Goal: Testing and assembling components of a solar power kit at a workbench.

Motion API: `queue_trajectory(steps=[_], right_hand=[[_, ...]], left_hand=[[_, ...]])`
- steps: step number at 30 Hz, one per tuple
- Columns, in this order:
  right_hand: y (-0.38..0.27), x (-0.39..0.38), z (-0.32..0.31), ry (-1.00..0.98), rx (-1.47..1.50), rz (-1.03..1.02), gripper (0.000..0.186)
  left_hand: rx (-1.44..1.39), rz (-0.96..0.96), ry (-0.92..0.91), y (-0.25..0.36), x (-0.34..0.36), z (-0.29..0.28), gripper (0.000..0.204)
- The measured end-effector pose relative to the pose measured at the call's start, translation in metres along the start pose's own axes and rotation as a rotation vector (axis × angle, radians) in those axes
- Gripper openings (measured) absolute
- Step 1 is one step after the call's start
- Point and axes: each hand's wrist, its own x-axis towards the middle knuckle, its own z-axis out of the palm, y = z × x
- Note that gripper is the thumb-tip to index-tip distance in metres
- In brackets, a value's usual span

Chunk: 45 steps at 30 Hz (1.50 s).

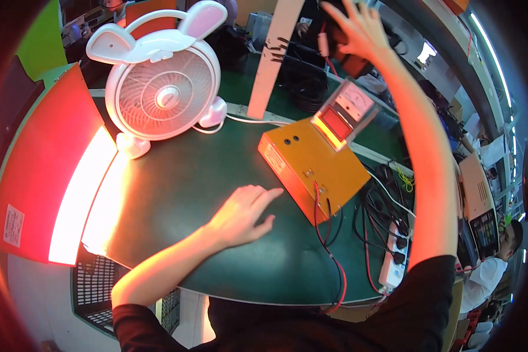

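My left hand (243,216) lies over the green tabletop (158,199), its index finger and thumb apart and nothing in it. The index fingertip is close to the front edge of an orange metal box (328,170). On the box's far end sits a clear-cased panel meter (353,101) with a dial. Red and black wires (317,205) come out of its near end. My right arm stretches past the box to the far side. There my right hand (361,32) is raised with its fingers spread, beside dark objects I cannot make out clearly.
A white rabbit-eared fan (167,97) stands at the far left of the table. Left of it are a red panel (41,176) and a glaring bright strip (88,199). A white power strip (395,258) with tangled black cables lies at the right. A person in white (487,281) is at the far right.
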Motion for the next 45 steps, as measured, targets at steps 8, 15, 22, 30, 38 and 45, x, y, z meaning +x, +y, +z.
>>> queue_trajectory(steps=[8, 15, 22, 30, 38, 45], right_hand=[[-0.061, 0.001, 0.178, -0.157, -0.033, 0.176, 0.087], [-0.048, -0.035, 0.242, -0.12, -0.112, 0.306, 0.077], [0.03, -0.037, 0.114, -1.466, 0.555, 0.919, 0.098], [-0.017, -0.194, 0.163, -0.856, 0.466, 0.481, 0.12], [-0.057, -0.164, 0.18, -0.576, 0.511, 0.448, 0.114], [-0.084, -0.158, 0.186, -0.573, 0.542, 0.362, 0.047]], left_hand=[[0.0, 0.01, -0.011, -0.001, -0.005, 0.001, 0.046], [0.028, -0.014, -0.048, -0.001, -0.002, 0.005, 0.046], [0.059, -0.065, -0.056, 0.0, -0.009, -0.001, 0.047], [0.088, -0.07, -0.096, 0.002, -0.001, 0.004, 0.043], [0.153, -0.08, -0.114, 0.004, -0.001, 0.006, 0.047], [0.132, -0.071, -0.097, 0.002, -0.004, 0.006, 0.042]])
